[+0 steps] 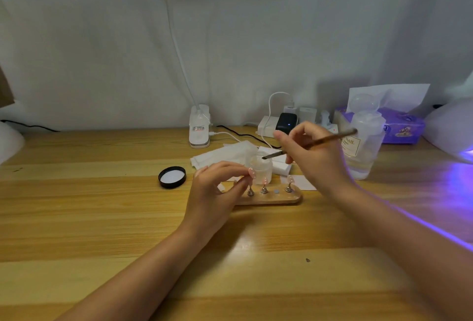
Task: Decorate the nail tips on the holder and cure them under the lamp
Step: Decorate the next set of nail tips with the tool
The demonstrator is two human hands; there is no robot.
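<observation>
While our right hand (311, 153) pinches the brush (309, 143) at 2 o'clock, our left hand (220, 182) pinches a light, fragile nail tip (252, 172) by its stand.

Both hands raised, left hand (217, 187) fingers curled and pinching, right hand (309, 157) gripping, forearms angled inward.

Three nail tips (265, 181) between two hands (313, 157), one jar (259, 167), one brush (309, 143), one lid (172, 176) left of them.
</observation>
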